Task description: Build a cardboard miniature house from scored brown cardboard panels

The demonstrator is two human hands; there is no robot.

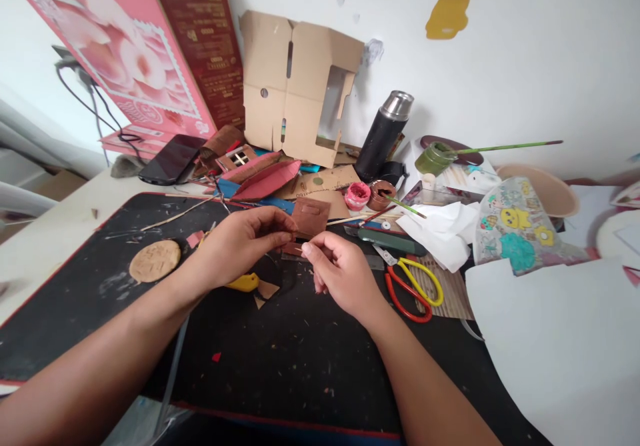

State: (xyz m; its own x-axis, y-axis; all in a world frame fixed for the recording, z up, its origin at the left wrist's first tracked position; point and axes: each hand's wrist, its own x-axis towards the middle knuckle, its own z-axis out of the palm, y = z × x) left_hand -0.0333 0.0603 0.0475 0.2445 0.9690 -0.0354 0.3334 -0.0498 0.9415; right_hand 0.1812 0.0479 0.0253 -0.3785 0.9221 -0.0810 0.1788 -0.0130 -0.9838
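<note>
Head view: my right fingers (307, 251) pinch a thin pale sliver (298, 249) above the desk (280, 366); my left fingers (281, 239) bunch just beside it, holding what, I cannot tell. Squeezing too hard could snap it; pinching loosely could drop it.

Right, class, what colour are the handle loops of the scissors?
One is a yellow loop, the other a red loop; the head view shows both.
</note>
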